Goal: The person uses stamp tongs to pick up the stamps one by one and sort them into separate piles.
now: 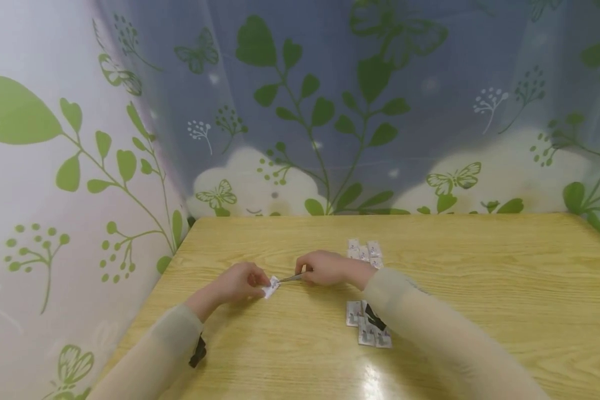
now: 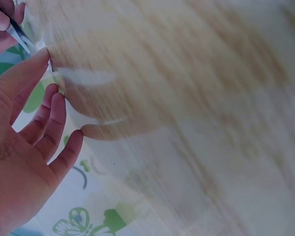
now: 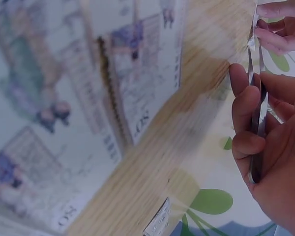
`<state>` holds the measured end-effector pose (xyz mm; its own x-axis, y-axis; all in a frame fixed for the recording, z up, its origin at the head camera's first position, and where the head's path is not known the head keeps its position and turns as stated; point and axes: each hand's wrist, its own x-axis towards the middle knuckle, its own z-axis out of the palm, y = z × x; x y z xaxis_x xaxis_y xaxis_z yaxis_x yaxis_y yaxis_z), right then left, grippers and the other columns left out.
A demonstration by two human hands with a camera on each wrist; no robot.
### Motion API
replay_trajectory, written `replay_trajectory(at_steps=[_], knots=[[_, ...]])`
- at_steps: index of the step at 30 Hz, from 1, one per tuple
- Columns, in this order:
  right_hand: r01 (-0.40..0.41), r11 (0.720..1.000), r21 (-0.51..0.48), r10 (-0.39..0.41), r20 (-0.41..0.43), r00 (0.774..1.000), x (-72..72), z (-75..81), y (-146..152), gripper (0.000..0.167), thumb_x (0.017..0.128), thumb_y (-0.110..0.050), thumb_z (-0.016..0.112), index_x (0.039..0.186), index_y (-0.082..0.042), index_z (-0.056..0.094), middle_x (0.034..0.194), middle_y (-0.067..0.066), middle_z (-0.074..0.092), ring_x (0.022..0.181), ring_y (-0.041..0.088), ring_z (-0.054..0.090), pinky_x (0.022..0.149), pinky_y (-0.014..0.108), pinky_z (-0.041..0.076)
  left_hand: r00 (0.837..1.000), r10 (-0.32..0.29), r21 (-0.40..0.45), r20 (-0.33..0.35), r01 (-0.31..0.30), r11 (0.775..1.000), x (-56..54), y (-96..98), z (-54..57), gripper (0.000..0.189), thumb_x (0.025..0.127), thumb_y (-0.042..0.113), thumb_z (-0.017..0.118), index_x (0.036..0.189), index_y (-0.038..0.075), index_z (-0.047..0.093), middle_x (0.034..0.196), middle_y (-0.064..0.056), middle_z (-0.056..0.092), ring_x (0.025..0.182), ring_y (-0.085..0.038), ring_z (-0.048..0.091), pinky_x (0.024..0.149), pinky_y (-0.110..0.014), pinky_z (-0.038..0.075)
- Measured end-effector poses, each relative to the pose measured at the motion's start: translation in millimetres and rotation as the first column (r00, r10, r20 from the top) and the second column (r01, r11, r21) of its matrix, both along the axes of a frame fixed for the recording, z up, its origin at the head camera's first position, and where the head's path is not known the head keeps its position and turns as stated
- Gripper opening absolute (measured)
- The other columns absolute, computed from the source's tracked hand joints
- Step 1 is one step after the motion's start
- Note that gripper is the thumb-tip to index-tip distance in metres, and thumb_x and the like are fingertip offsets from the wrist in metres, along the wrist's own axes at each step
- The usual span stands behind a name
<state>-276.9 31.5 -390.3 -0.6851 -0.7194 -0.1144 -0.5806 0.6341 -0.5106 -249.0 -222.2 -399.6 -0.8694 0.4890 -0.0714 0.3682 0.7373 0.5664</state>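
Note:
Over the left part of the table, my left hand pinches a small white printed packet between thumb and fingertips. My right hand grips metal tweezers, their tips pointing left and reaching the packet's upper edge. In the right wrist view, the fingers and thumb wrap the tweezers, and the two prongs look slightly apart near the packet. Whether the tips hold the packet, I cannot tell. The left wrist view has the packet partly hidden behind the left hand's fingertips.
Several small printed packets lie together beyond my right wrist. Another group of packets lies nearer me, partly covered by the right sleeve. A patterned cloth hangs behind the wooden table and along its left side.

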Motion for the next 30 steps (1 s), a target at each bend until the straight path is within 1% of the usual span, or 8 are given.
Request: replay_trajectory(at_steps=[3, 6, 8, 12, 19, 23, 27, 30], knots=[[0.018, 1.0, -0.001, -0.018, 0.018, 1.0, -0.7, 0.3, -1.8, 0.013, 0.096, -0.008, 0.057, 0.104, -0.013, 0.066, 0.073, -0.004, 0.064, 0.065, 0.011, 0.056, 0.067, 0.031, 0.046, 1.0, 0.005, 0.001, 0.005, -0.005, 1.0, -0.1, -0.2, -0.2, 0.013, 0.08, 0.008, 0.078, 0.091, 0.012, 0.073, 0.086, 0.002, 0.061, 0.08, -0.016, 0.054, 0.074, -0.035, 0.046], [0.031, 1.0, 0.002, -0.031, 0.028, 0.999, -1.8, 1.0, -3.8, 0.014, 0.097, -0.009, 0.056, 0.105, -0.013, 0.066, 0.073, -0.003, 0.064, 0.066, 0.011, 0.055, 0.069, 0.031, 0.046, 1.0, 0.009, 0.005, 0.015, -0.009, 1.0, 0.2, -0.3, 0.3, 0.013, 0.081, 0.008, 0.078, 0.092, 0.012, 0.073, 0.087, 0.002, 0.061, 0.081, -0.016, 0.054, 0.075, -0.036, 0.046], [0.027, 1.0, 0.0, -0.027, 0.032, 0.999, -2.7, 0.6, -5.2, 0.015, 0.098, -0.009, 0.055, 0.107, -0.013, 0.066, 0.074, -0.003, 0.064, 0.067, 0.011, 0.055, 0.07, 0.031, 0.046, 1.0, 0.009, 0.01, 0.02, -0.009, 1.0, 0.4, -0.4, 0.3, 0.013, 0.081, 0.007, 0.078, 0.092, 0.011, 0.073, 0.087, 0.002, 0.061, 0.081, -0.016, 0.054, 0.075, -0.036, 0.046], [0.011, 1.0, -0.012, -0.011, 0.04, 0.999, -3.3, 0.6, -7.0, 0.015, 0.098, -0.009, 0.055, 0.107, -0.011, 0.066, 0.074, -0.002, 0.064, 0.065, 0.011, 0.055, 0.067, 0.029, 0.045, 1.0, 0.009, 0.013, 0.021, -0.009, 1.0, 0.4, -0.4, -0.5, 0.013, 0.08, 0.008, 0.078, 0.092, 0.01, 0.073, 0.086, 0.001, 0.061, 0.08, -0.016, 0.054, 0.073, -0.034, 0.046], [0.01, 1.0, -0.021, -0.009, 0.071, 0.997, -2.4, 3.1, -2.0, 0.012, 0.094, -0.005, 0.058, 0.101, -0.009, 0.067, 0.072, 0.0, 0.065, 0.062, 0.01, 0.053, 0.063, 0.026, 0.045, 1.0, 0.019, -0.002, 0.011, -0.019, 1.0, 0.7, 0.5, -1.2, 0.012, 0.081, 0.008, 0.078, 0.091, 0.012, 0.074, 0.084, 0.003, 0.061, 0.079, -0.014, 0.053, 0.073, -0.034, 0.046], [-0.013, 1.0, -0.027, 0.015, 0.084, 0.996, -2.4, 2.1, 2.7, 0.013, 0.095, -0.006, 0.056, 0.1, -0.008, 0.067, 0.072, 0.001, 0.065, 0.061, 0.009, 0.054, 0.062, 0.025, 0.045, 1.0, 0.02, -0.006, 0.007, -0.02, 1.0, 0.9, 1.0, -1.3, 0.012, 0.08, 0.008, 0.078, 0.091, 0.011, 0.074, 0.082, 0.003, 0.06, 0.077, -0.014, 0.052, 0.072, -0.033, 0.045], [-0.033, 0.999, -0.035, 0.037, 0.119, 0.992, -1.0, 1.7, 4.8, 0.013, 0.095, -0.005, 0.055, 0.1, -0.007, 0.067, 0.071, 0.001, 0.066, 0.06, 0.009, 0.054, 0.06, 0.023, 0.043, 1.0, 0.019, -0.008, 0.007, -0.019, 1.0, 1.1, 0.6, -1.1, 0.013, 0.08, 0.008, 0.078, 0.092, 0.01, 0.074, 0.081, 0.003, 0.06, 0.076, -0.013, 0.052, 0.071, -0.032, 0.045], [-0.027, 0.999, -0.033, 0.031, 0.133, 0.991, 0.3, 2.9, 3.2, 0.013, 0.097, -0.007, 0.054, 0.101, -0.008, 0.066, 0.071, 0.001, 0.065, 0.059, 0.01, 0.052, 0.058, 0.024, 0.042, 1.0, 0.02, -0.005, 0.0, -0.02, 1.0, 1.1, 0.3, -1.4, 0.014, 0.079, 0.007, 0.078, 0.092, 0.01, 0.074, 0.08, 0.004, 0.06, 0.074, -0.013, 0.052, 0.07, -0.032, 0.045]])
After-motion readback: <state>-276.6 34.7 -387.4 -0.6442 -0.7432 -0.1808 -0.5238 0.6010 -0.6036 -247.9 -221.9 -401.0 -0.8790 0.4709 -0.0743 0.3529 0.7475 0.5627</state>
